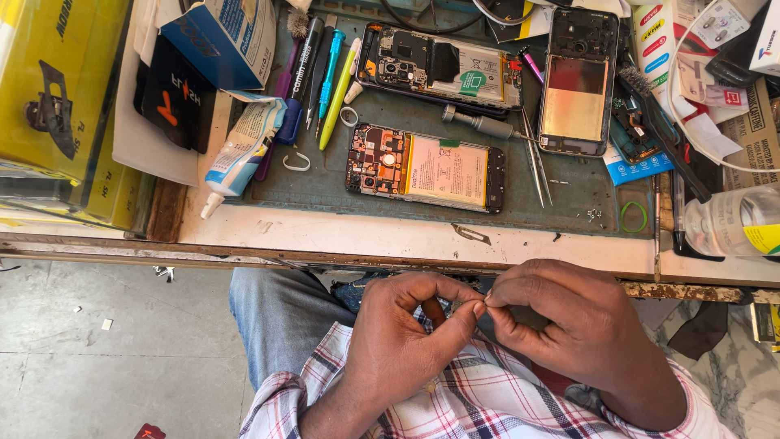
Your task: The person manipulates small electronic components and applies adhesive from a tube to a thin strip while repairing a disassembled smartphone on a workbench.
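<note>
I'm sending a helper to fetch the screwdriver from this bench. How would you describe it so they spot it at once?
Start at the dark green work mat on the bench. Between the two opened phones with batteries showing, upper and lower, lies the screwdriver. It is the only stubby grey metal handle, its thin tip pointing right towards the tweezers.

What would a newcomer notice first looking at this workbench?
Probably the two opened phones on the green mat, one at the centre and another behind it, circuit boards and batteries bare. Then the left hand and right hand, fingertips pinched together over the lap below the bench edge.
</note>
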